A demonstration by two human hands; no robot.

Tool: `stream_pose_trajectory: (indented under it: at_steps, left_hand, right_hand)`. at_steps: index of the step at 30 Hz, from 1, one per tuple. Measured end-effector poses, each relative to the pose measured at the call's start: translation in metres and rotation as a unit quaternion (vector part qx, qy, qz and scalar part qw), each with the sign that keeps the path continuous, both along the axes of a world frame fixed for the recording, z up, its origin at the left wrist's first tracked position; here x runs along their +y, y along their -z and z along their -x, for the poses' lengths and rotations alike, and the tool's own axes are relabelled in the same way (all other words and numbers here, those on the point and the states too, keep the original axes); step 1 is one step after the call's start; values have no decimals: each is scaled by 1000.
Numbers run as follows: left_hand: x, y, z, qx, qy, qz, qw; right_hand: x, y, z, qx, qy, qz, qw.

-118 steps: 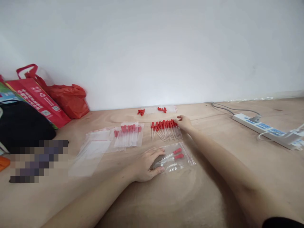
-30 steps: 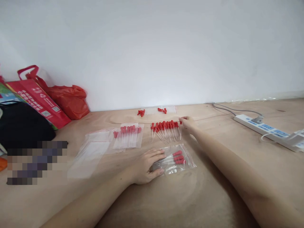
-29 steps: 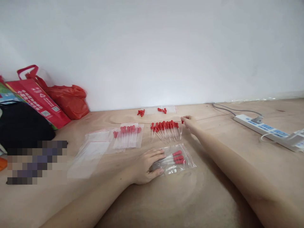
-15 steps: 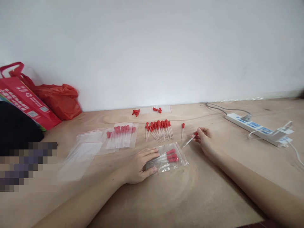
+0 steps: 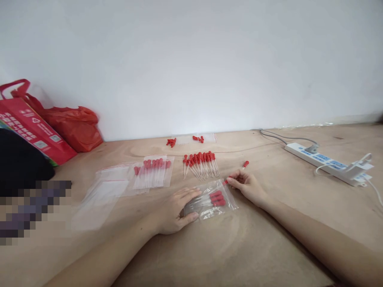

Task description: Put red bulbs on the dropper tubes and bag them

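Note:
My left hand (image 5: pixel 179 211) lies flat on the closed end of a clear zip bag (image 5: pixel 206 215), its thumb apart from its fingers. Several red-bulbed droppers (image 5: pixel 218 195) lie inside that bag, bulbs toward the right. At the bag's right mouth, my right hand (image 5: pixel 236 182) pinches another dropper by its red bulb (image 5: pixel 225 181); its thin tube is hard to make out against the bag. One loose dropper (image 5: pixel 245 164) lies tilted just behind my right hand. Farther back is a row of loose droppers (image 5: pixel 200 159) with red bulbs facing the wall.
Filled clear bags (image 5: pixel 154 171) overlap flat bags (image 5: pixel 104 199) at left. Small red bulbs (image 5: pixel 171 142) and a clear bag (image 5: pixel 209 138) lie near the wall. A white power strip (image 5: pixel 323 161) with cables is at right, red bags (image 5: pixel 74 127) at far left.
My right hand has moved left to the bag's mouth with the dropper. The single loose dropper has shifted right and tilted. My left hand stays on the bag.

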State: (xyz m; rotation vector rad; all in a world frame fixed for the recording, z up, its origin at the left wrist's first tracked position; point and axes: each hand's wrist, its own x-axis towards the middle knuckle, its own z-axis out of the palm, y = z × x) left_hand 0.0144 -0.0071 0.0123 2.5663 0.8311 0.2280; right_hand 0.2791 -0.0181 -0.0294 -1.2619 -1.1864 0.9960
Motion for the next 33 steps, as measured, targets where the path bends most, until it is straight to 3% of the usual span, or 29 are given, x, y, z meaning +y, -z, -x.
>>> stream_pose_trajectory:
  at_steps: [4,9,11,13,15,17,19,21,22,24,29,33]
  left_hand:
    - [0,1,0,-9,3,-5,1000]
    - [0,1,0,-3,5,-6,1000]
    - [0,1,0,-2,4,-5,1000]
    - [0,0,0,-13,5,-5,1000]
    - [0,1,0,-27,7,-6,1000]
    - [0,1,0,-33,10,-4,999]
    - [1,1,0,-27,13,-2,1000]
    - [1,0,0,-21,12,-5,1000]
    - [1,0,0,-18,10,-6,1000]
    - [1,0,-1,-17,9,-7,1000]
    - [0,0,-1,-29,11,-7,999]
    - [1,0,-1,-29,12,-5,999]
  right_hand:
    - [-2,0,2,-125,-33,-21,991]
    - [-8,-7,9,-193,-154,-64,967]
    - [-8,-11,8,-204,-173,-72,961]
    - [-6,-14,1,-231,-137,-67,961]
    - [-1,-17,-14,-306,-38,-61,949]
    - [4,-20,-34,-418,91,-35,903]
    - [8,-20,-56,-507,192,47,839]
    - [12,-19,-75,-538,228,120,802]
    - [13,-18,-82,-538,227,141,800]
    - [16,-15,-90,-511,202,150,822]
    - [18,-11,-87,-243,131,146,950]
    - [17,-13,-80,-85,128,151,976]
